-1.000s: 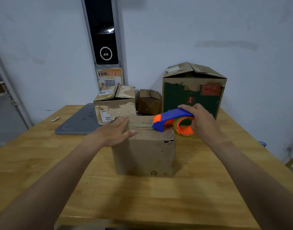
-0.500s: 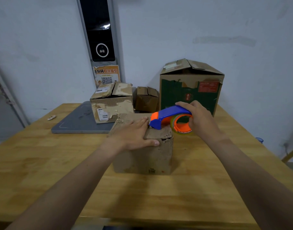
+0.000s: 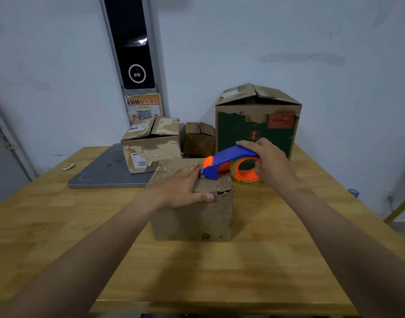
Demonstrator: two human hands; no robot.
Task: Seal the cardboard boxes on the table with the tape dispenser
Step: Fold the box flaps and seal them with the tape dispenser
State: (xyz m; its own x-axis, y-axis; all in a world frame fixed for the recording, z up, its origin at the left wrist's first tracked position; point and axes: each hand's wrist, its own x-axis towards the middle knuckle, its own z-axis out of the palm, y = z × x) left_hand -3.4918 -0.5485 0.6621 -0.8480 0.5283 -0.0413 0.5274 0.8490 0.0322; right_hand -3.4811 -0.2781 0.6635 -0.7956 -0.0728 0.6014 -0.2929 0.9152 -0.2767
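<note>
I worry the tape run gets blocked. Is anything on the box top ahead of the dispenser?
Yes: the left hand lies flat on top of the cardboard box, its fingertips at the nose of the tape dispenser.

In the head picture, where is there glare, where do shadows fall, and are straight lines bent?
Head view: glare sits on the black wall panel; a soft shadow lies on the wooden table in front of the near box; the wide lens makes the panel lean and the table edges curve.
</note>
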